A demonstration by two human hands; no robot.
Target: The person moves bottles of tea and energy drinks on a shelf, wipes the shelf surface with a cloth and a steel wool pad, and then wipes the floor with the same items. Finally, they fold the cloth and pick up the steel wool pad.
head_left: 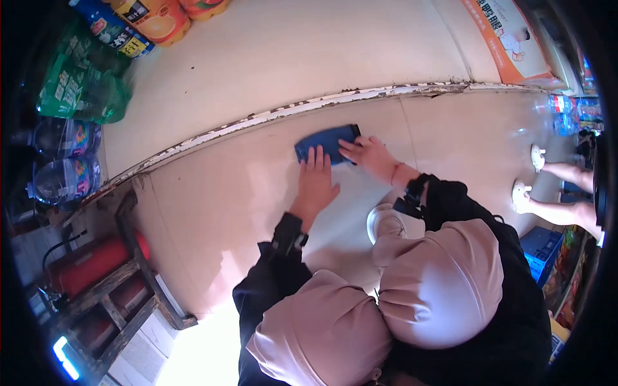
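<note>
A dark blue flat piece, perhaps a folded cloth or pouch [325,143], lies on the tiled floor just below a raised step edge. My left hand [314,182] rests on its lower left part, with the fingers stretched out and apart. On its right end lies my right hand [370,156], fingers spread and slightly bent, the fingertips touching the dark edge. Both hands press from above, and neither is wrapped round the blue piece. Its underside is hidden.
Green bottles [84,90] and orange drink bottles [158,19] stand at the upper left. Red extinguishers [96,260] sit in a wooden frame [135,241] at lower left. Another person's legs [560,209] are at right, near a blue crate [541,248]. A chipped step edge [277,116] crosses above.
</note>
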